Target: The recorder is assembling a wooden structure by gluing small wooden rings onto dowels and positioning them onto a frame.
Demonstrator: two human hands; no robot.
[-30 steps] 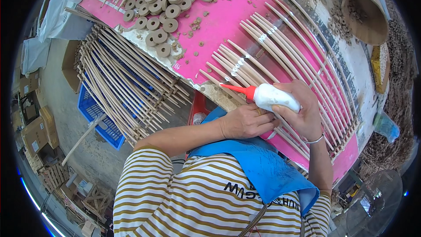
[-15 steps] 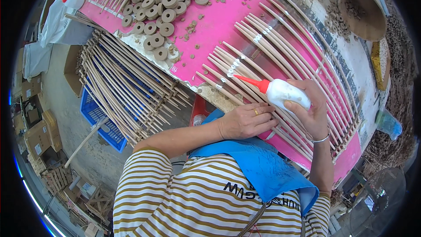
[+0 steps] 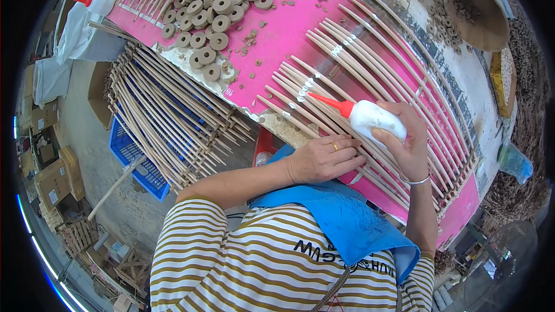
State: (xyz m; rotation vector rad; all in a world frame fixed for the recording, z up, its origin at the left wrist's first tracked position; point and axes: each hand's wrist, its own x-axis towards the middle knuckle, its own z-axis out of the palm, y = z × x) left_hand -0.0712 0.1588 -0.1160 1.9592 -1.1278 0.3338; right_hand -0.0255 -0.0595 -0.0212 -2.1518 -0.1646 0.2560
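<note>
At left, a blue basket [image 3: 120, 145] is topped with a stack of long rods [image 3: 167, 107]. Over the near table sticks [image 3: 361, 72], the left hand [image 3: 326, 159] is laid with bent fingers; whether any stick is gripped cannot be told. To its right, a white bottle [image 3: 376, 122] is clasped around its body by the right hand [image 3: 409, 138], its red nozzle [image 3: 329, 101] being directed left, clear of the fingers.

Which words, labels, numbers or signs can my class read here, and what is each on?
Striped shirt: dark printed letters, partly covered by the blue apron; not copied out here.
Pink tabletop: a small white-and-pink mark near the edge, too small to read.
Cardboard box: a pale label, too small to read.
White bottle in the right hand: no legible lettering.
</note>
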